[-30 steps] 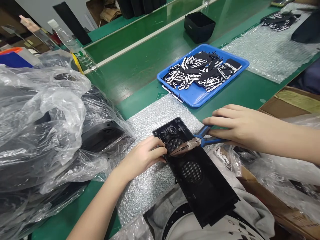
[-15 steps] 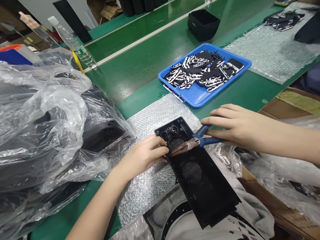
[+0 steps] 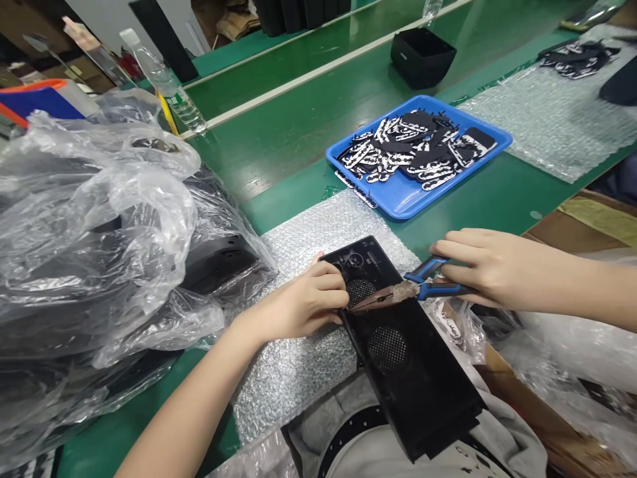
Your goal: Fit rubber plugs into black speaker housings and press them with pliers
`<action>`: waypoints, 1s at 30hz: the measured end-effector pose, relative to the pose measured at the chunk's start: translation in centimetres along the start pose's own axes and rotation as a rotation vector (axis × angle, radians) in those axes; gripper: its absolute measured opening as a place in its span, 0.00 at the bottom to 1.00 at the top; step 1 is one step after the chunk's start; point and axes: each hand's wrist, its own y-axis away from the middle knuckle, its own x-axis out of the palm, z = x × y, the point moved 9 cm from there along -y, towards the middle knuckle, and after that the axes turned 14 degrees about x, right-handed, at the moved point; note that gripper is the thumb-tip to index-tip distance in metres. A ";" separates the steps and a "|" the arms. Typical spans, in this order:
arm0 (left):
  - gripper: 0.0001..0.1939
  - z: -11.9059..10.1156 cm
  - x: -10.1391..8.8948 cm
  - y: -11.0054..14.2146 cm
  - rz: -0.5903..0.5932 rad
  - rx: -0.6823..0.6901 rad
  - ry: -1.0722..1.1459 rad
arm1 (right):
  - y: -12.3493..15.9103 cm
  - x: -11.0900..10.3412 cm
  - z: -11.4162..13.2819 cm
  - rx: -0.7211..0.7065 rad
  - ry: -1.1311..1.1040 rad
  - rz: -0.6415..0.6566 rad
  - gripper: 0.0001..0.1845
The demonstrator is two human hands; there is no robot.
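while at the black panel's edge (image 3: 360, 348), pliers (image 3: 398, 292) in right hand (image 3: 497, 272)

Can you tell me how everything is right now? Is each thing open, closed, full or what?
Left hand, resting on the panel
Right hand, gripping the pliers
Blue-handled pliers, jaws closed, tips over the panel
Black grille panel, lying on bubble wrap
Blue tray, full of black-and-white pieces
Clear plastic bag, crumpled
Water bottle, capped
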 end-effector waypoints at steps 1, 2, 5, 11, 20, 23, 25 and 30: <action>0.09 0.0 0.0 0.1 -0.007 0.009 0.003 | 0.3 0.2 0.0 0.000 0.006 0.010 0.20; 0.09 0.1 0.1 0.2 -0.013 0.009 0.007 | 0.6 0.3 0.1 -0.002 0.012 0.021 0.20; 0.08 0.4 0.6 0.5 -0.011 -0.012 0.004 | 1.2 0.1 0.1 0.020 0.027 0.004 0.22; 0.10 0.8 0.9 0.5 -0.015 0.008 -0.040 | 1.0 -0.8 1.1 -0.051 0.107 -0.010 0.19; 0.16 -2.1 1.2 1.0 -0.105 0.014 -0.256 | 2.7 -1.6 1.8 -0.086 0.212 0.046 0.15; 0.18 -3.5 2.4 0.6 -0.145 0.074 -0.234 | 3.3 -2.3 2.9 -0.110 0.202 0.083 0.17; 0.17 -3.9 3.0 0.3 -0.142 0.087 -0.221 | 3.1 -2.3 3.4 -0.096 0.199 0.125 0.17; 0.15 -3.6 3.0 -0.1 -0.172 0.074 -0.160 | 2.4 -2.3 4.5 -0.092 0.199 0.121 0.19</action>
